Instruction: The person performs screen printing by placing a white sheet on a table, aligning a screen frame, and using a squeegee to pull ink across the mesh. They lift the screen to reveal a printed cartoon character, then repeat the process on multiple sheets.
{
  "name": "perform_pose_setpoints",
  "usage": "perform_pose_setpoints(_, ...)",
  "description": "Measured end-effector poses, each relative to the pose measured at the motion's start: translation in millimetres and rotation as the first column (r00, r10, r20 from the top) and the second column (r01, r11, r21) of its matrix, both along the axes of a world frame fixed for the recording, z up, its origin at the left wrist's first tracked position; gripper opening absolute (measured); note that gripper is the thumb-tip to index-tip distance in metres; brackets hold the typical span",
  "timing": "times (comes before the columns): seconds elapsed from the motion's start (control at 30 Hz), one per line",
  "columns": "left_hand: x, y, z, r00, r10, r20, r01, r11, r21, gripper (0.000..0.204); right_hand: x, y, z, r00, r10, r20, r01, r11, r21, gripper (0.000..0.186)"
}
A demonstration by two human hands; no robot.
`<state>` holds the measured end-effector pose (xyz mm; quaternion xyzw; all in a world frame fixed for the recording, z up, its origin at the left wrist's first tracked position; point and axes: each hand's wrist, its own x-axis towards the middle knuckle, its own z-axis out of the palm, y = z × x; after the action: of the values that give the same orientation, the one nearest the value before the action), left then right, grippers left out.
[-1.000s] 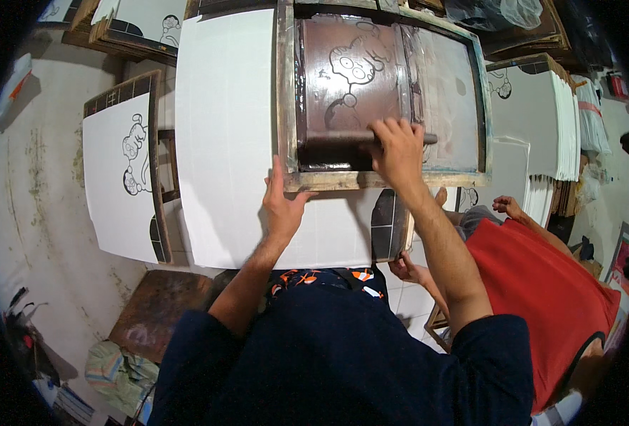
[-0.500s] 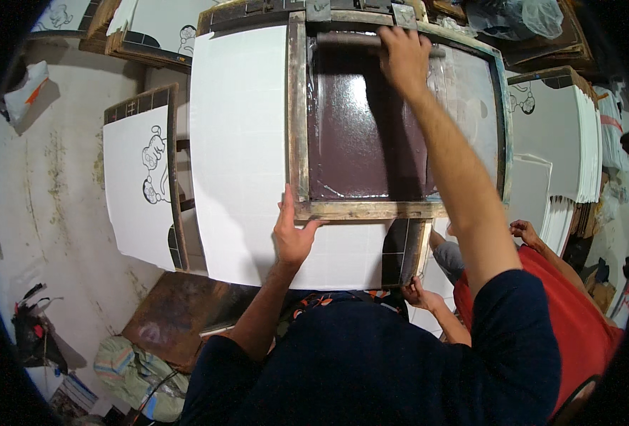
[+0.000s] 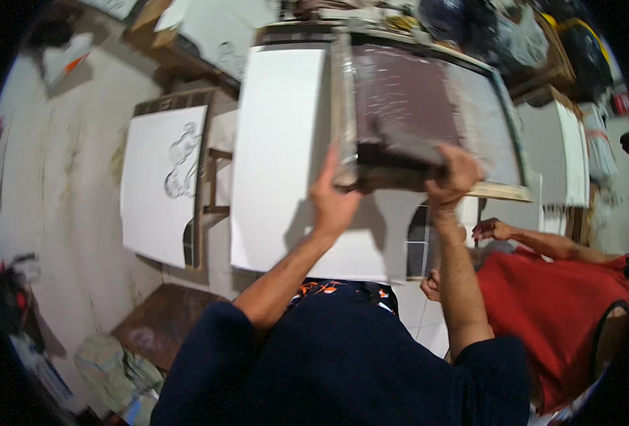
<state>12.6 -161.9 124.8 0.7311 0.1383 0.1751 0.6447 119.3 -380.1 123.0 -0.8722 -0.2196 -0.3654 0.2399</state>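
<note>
A wooden-framed printing screen (image 3: pixel 344 92) is tilted over a white sheet (image 3: pixel 279 156), its near edge apparently raised and casting a shadow. Dark maroon ink (image 3: pixel 403 85) covers the mesh's left part; the right part is pale. My left hand (image 3: pixel 334 202) grips the frame's near left corner, thumb along the near edge. At the near end of the screen, my right hand (image 3: pixel 458 174) is closed round the right end of a dark, bar-shaped squeegee (image 3: pixel 403 155), slightly blurred. Whether those right fingers also touch the frame I cannot tell.
Left stands a board (image 3: pixel 199 177) bearing a printed sheet (image 3: pixel 161 177) with line-drawn figures. A co-worker in a red top (image 3: pixel 549 305) is close on my right, one hand (image 3: pixel 495 229) near the screen. Stacked sheets (image 3: pixel 573 153) and plastic bags (image 3: pixel 524 42) lie beyond.
My right hand has drawn the squeegee from the far end of the screen to the near end. The frame's near edge has lifted with my left hand. The view has shifted.
</note>
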Motion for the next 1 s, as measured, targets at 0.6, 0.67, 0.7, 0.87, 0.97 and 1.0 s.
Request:
perform_pose_setpoints(0.6,-396.7,417.9,-356.8,0.199,0.55,-0.811,-0.854,0.504,0.132,0.068,278.2,-29.1,285.1,0.957,-0.232,0.173,0.245,0.968,-0.06,0.06)
perform_pose_setpoints(0.67,-436.6,414.2,-377.8,0.276,0.474,-0.836,-0.951,0.263,-0.164,0.065,296.0,-35.7,299.4,0.936,-0.331,0.121,0.336,0.942,-0.024,0.065)
perform_pose_setpoints(0.7,-445.1,408.9,-379.8,0.473,0.485,-0.735,-0.871,0.383,-0.307,0.073,301.6,-35.6,304.3,0.962,-0.25,0.108,0.253,0.967,-0.012,0.068)
perform_pose_setpoints(0.87,-411.5,405.1,-362.0,0.175,0.644,-0.745,-0.898,-0.207,-0.389,0.074,298.9,-19.1,311.9,0.881,-0.41,0.234,0.422,0.907,0.001,0.066)
perform_pose_setpoints(0.97,-408.7,406.0,-344.8,0.243,0.711,-0.66,-0.794,-0.245,-0.556,0.061,283.3,-5.7,311.0,0.966,-0.227,0.123,0.221,0.974,0.058,0.061)
perform_pose_setpoints(1.0,-411.0,404.7,-340.3,0.302,0.736,-0.605,-0.726,-0.234,-0.647,0.056,276.9,-3.9,311.5,0.963,-0.235,0.134,0.234,0.972,0.017,0.056)
